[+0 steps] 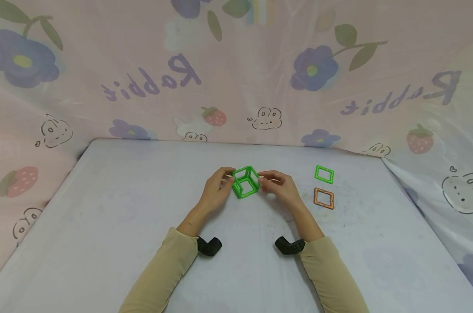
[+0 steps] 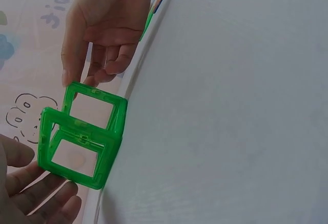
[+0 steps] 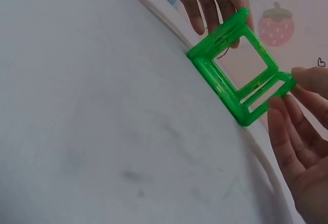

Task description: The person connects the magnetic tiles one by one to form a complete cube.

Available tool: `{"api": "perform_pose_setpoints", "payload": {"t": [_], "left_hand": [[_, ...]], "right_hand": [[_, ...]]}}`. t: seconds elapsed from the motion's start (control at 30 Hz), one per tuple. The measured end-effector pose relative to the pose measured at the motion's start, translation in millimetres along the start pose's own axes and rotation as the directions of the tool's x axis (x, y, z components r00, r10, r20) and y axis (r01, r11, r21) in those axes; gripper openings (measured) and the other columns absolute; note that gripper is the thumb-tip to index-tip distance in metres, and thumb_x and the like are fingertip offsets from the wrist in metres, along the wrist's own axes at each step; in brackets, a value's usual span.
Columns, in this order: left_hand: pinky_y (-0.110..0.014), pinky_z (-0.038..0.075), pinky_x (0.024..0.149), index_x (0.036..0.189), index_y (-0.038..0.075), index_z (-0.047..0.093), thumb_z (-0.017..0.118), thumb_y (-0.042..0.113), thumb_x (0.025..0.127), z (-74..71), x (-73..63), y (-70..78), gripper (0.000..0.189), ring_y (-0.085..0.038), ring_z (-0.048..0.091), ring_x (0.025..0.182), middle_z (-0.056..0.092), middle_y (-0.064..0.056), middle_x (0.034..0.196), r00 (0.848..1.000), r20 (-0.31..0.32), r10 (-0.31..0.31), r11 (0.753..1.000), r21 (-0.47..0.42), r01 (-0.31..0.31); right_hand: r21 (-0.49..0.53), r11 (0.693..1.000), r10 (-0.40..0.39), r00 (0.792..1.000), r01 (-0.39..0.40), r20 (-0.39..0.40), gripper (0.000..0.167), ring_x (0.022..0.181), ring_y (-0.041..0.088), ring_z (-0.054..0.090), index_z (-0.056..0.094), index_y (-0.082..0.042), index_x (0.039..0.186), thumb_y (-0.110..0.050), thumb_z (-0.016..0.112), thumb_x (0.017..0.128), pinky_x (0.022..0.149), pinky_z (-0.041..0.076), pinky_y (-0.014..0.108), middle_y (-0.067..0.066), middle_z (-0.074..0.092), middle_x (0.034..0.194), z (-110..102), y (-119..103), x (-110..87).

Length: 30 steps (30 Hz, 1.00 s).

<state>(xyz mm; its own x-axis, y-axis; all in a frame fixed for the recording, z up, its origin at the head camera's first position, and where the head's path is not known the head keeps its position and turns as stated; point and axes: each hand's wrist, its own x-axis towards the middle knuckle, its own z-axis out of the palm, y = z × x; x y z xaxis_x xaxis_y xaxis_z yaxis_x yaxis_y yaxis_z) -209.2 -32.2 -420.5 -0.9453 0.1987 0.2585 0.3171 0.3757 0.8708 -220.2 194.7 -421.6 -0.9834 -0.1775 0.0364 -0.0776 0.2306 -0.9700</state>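
Several green square magnetic tile frames are joined into a box shape (image 1: 249, 193), low over the white table in front of me. My left hand (image 1: 216, 189) holds its left side, thumb and fingers at the panel's edge. At the right side my right hand (image 1: 282, 187) pinches a panel's edge between thumb and fingers, as the right wrist view shows. One panel of the green box (image 3: 218, 85) leans outward at the right hand in that view. The table side of the box is partly hidden.
To the right of my right hand lie a loose green square frame (image 1: 316, 172) and, nearer me, an orange square frame (image 1: 315, 196). A printed cloth (image 1: 236, 87) hangs behind the white table (image 1: 142, 187). Black devices (image 1: 210, 247) sit at both wrists.
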Motion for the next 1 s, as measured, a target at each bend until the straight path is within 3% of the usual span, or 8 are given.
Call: {"api": "perform_pose_setpoints", "payload": {"t": [0.53,1.0], "left_hand": [[-0.041,0.05,0.093,0.121,0.001,0.059,0.048,0.008,0.098,-2.3,-2.1,0.9,0.026,-0.03,0.059,0.109,0.062,-0.016,0.116,1.0,-0.014,-0.012,1.0,-0.017,0.012],[-0.038,0.052,0.085,0.12,0.001,0.061,0.05,0.007,0.097,-3.2,-1.8,2.2,0.026,-0.026,0.062,0.094,0.065,-0.015,0.102,0.998,-0.019,-0.052,0.998,-0.02,0.051]], "right_hand": [[0.069,0.997,-0.017,1.0,0.019,-0.021,0.034,0.079,0.012,0.068,0.064,0.006,0.115,-0.018,0.067,0.091,0.073,0.057,0.027,0.029,0.062,0.108,3.7,-0.7,4.0],[0.102,0.994,-0.025,1.0,0.025,-0.009,0.036,0.092,0.016,0.068,0.061,0.004,0.121,-0.016,0.066,0.092,0.081,0.057,0.031,0.015,0.061,0.116,5.9,-0.9,2.2]]}}
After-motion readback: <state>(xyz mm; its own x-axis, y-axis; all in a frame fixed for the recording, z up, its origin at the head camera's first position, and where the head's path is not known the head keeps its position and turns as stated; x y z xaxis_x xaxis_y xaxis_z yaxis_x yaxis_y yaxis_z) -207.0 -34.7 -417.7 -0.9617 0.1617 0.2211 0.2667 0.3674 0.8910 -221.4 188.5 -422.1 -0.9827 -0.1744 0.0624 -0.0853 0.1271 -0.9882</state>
